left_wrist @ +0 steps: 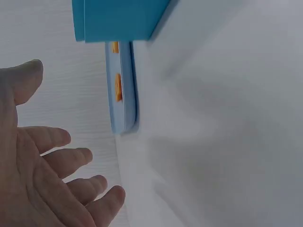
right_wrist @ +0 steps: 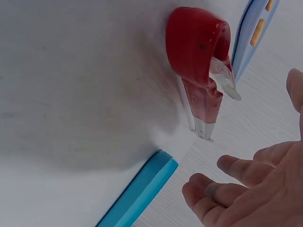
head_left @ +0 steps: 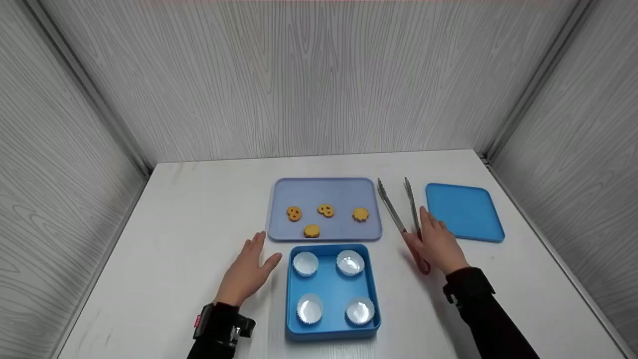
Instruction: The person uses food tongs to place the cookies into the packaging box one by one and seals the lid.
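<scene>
My right hand [head_left: 438, 247] is over the red handle end of a pair of metal tongs [head_left: 392, 208]. In the right wrist view a gap shows between its loosely extended fingers [right_wrist: 244, 170] and the red tongs handle [right_wrist: 199, 47]. My left hand [head_left: 244, 271] is held with fingers spread, left of a blue box [head_left: 331, 286], holding nothing. Several white paper cups [head_left: 305, 264] stand in that box. Behind it, a pale blue tray [head_left: 326, 192] carries several small cookies [head_left: 326, 210], some pretzel-shaped and some with scalloped edges.
A flat blue tray or lid [head_left: 466, 212] lies at the right, beyond my right hand. The white table [head_left: 199, 209] is enclosed by grey wood-grain panels [head_left: 319, 80] at the back and both sides.
</scene>
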A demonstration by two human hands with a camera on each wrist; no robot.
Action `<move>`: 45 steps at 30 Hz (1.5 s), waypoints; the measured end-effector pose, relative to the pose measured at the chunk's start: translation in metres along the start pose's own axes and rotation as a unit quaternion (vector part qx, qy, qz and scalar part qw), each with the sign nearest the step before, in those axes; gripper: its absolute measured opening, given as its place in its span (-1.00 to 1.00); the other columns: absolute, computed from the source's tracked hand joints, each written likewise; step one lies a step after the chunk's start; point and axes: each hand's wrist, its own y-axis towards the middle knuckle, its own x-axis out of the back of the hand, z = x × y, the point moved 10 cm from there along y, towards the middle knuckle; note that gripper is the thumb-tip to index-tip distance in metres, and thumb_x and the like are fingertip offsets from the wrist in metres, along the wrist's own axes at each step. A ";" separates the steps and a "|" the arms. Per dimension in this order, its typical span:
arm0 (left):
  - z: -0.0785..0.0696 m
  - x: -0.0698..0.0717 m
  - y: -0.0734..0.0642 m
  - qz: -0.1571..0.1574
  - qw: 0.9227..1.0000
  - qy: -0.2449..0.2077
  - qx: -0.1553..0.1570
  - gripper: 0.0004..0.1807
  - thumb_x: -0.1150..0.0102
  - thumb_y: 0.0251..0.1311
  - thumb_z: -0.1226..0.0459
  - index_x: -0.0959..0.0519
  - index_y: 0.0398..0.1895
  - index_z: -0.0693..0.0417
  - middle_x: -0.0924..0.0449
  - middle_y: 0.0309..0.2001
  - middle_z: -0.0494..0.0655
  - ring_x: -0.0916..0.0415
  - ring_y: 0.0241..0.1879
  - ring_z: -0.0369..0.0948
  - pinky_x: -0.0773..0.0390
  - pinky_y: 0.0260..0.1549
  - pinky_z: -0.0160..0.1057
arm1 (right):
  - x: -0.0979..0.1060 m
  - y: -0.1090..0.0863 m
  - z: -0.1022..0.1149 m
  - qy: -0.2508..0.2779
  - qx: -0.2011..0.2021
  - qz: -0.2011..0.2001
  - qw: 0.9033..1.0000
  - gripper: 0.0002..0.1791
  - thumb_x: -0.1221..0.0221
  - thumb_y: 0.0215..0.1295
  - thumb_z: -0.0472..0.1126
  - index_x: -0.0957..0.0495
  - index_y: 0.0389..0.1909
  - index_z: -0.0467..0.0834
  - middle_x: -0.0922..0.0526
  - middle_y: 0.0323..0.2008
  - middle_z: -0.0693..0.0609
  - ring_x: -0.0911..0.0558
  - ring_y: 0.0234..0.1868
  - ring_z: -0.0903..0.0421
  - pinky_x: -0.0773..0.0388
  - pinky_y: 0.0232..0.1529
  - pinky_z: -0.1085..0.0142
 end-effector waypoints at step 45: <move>-0.013 -0.052 -0.023 0.024 0.980 -0.178 0.088 -0.42 -0.18 0.43 0.12 -0.48 0.36 0.33 -0.57 0.26 0.24 -0.47 0.33 0.10 -0.54 0.24 0.06 | -0.029 0.020 -0.008 0.001 -0.061 0.082 0.995 -0.27 -0.19 0.41 -0.14 -0.19 0.32 -0.60 -0.54 -0.08 -0.51 -0.66 -0.20 -0.27 -0.67 -0.28 -0.04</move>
